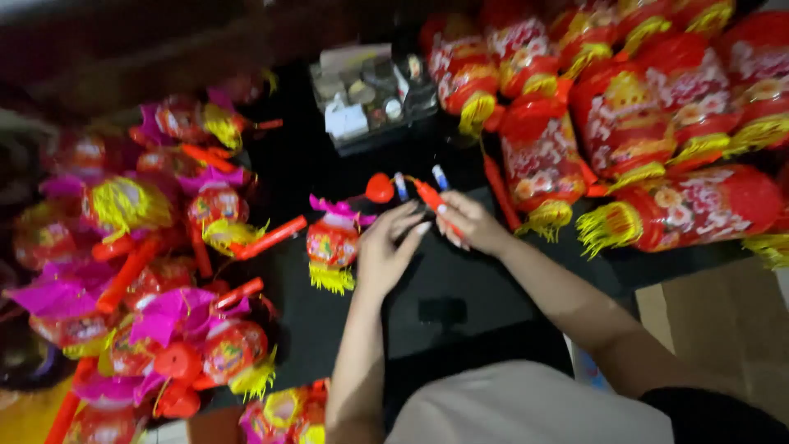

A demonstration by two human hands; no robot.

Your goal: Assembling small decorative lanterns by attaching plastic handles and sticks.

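Over a black table my right hand grips a thin red stick handle whose far end carries a round red cap. Two small blue-and-white cylinders lie beside the stick. My left hand rests just left of the right hand, fingers curled towards the stick; whether it touches the stick is blurred. A small red lantern with a pink top and yellow fringe stands close to my left hand.
A heap of small pink-topped lanterns with red stick handles fills the left side. Large red lanterns with yellow tassels are piled at the right and back. A tray of small parts sits at the back centre.
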